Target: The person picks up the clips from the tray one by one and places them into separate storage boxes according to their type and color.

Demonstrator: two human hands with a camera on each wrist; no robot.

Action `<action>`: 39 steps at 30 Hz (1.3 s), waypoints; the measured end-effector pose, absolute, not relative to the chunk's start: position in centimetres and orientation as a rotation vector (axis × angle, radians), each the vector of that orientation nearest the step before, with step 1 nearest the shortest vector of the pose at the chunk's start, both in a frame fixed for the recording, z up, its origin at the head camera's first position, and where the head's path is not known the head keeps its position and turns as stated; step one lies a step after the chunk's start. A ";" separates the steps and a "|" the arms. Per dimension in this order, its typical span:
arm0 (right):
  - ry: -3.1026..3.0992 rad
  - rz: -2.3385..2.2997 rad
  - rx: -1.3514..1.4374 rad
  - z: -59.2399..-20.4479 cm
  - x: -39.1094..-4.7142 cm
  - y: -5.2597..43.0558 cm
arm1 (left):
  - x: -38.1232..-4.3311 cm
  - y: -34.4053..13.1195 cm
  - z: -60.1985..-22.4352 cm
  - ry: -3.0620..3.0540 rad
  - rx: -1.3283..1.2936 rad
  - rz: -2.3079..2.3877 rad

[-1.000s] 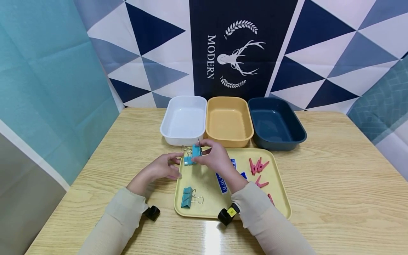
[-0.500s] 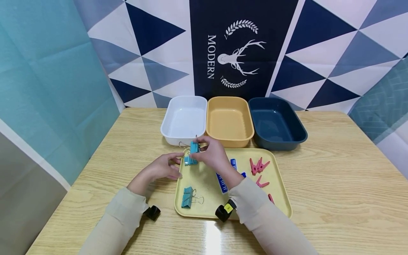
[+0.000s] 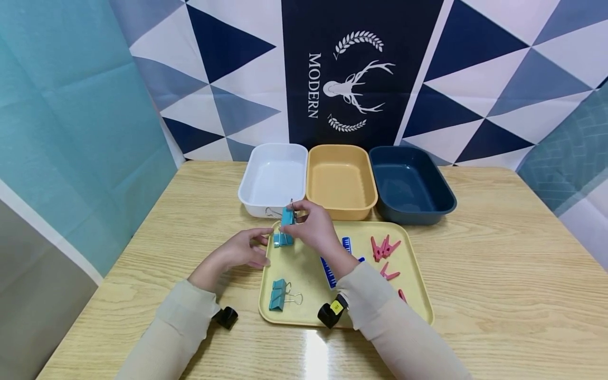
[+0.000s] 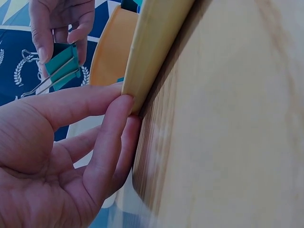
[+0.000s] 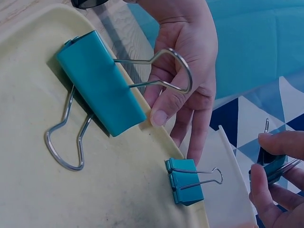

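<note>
My right hand [image 3: 313, 226] pinches a teal binder clip [image 3: 287, 217] between thumb and fingers, above the far-left corner of the yellow tray [image 3: 304, 311]. In the left wrist view this held clip [image 4: 64, 66] hangs tilted, its wire handles sticking out. Below it in the head view, another teal binder clip [image 3: 280, 240] lies on the tray. My left hand [image 3: 239, 249] holds the tray's left rim, thumb at the edge and fingers against the outer side. A further teal binder clip [image 5: 100, 83] rests at the tray's near-left corner.
White [image 3: 273, 208], tan [image 3: 342, 213] and dark blue [image 3: 418, 217] bins stand side by side behind the tray. Several pink clothespins [image 3: 378, 248] lie on its right part. Blue-and-white ruled pieces [image 3: 329, 274] lie mid-tray, partly hidden by my right arm.
My right hand has shifted slightly left and away from me with the binder clip. My left hand has stayed at the tray rim.
</note>
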State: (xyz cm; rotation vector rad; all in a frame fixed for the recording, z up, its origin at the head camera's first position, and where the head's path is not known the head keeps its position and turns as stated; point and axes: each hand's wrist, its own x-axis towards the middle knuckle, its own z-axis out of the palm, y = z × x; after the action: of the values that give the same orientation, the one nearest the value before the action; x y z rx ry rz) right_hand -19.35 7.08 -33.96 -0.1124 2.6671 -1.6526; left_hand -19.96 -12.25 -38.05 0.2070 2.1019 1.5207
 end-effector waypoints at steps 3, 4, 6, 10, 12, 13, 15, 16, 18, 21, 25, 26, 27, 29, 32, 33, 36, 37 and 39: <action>2.668 -1.650 -0.118 -34.0 -19.5 7.0 | -20.0 -12.4 -38.1 2.102 0.218 1.519; 2.670 -1.650 -0.124 -34.1 -19.6 7.0 | -20.0 -12.4 -38.2 2.101 0.225 1.519; 2.670 -1.654 -0.129 -34.1 -19.6 7.0 | -20.1 -12.4 -38.3 2.102 0.233 1.519; 2.670 -1.666 -0.134 -34.2 -19.8 6.9 | -20.1 -12.4 -38.3 2.098 0.233 1.522; 2.669 -1.669 -0.130 -34.2 -19.9 6.8 | -20.1 -12.3 -38.3 2.094 0.234 1.528; 2.668 -1.671 -0.129 -34.3 -19.9 6.8 | -20.0 -12.3 -38.3 2.092 0.233 1.529; 2.666 -1.677 -0.127 -34.3 -20.0 6.7 | -20.0 -12.3 -38.3 2.088 0.237 1.533; 2.666 -1.679 -0.126 -34.3 -20.0 6.7 | -20.0 -12.3 -38.3 2.087 0.237 1.535; 2.666 -1.685 -0.128 -34.3 -20.1 6.7 | -20.0 -12.4 -38.3 2.084 0.231 1.537; 2.663 -1.698 -0.131 -34.2 -20.3 6.7 | -20.0 -12.4 -38.2 2.083 0.233 1.533; 2.654 -1.719 -0.121 -34.1 -20.5 6.6 | -20.1 -12.4 -38.2 2.089 0.244 1.518; 2.652 -1.723 -0.118 -34.1 -20.6 6.6 | -20.1 -12.4 -38.2 2.091 0.247 1.515; 2.650 -1.726 -0.113 -34.1 -20.6 6.6 | -20.2 -12.4 -38.2 2.092 0.244 1.515; 2.648 -1.734 -0.111 -34.1 -20.7 6.5 | -20.2 -12.4 -38.1 2.093 0.241 1.519; 2.652 -1.740 -0.104 -34.1 -20.8 6.4 | -20.2 -12.3 -38.1 2.091 0.235 1.528; 2.653 -1.744 -0.099 -34.2 -20.8 6.4 | -20.2 -12.3 -38.1 2.091 0.232 1.530; 2.666 -1.752 -0.085 -34.3 -20.9 6.3 | -20.1 -12.4 -38.2 2.094 0.230 1.528; 2.666 -1.755 -0.077 -34.3 -21.0 6.3 | -20.1 -12.4 -38.3 2.095 0.226 1.529; 2.664 -1.768 -0.058 -34.3 -21.1 6.2 | -20.2 -12.4 -38.3 2.099 0.216 1.526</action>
State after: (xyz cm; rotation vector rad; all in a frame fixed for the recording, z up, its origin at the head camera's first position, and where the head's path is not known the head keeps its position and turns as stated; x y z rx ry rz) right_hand -21.07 6.23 -34.33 -0.0582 2.6642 -1.7684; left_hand -20.15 -12.36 -38.34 0.2159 2.0990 1.5264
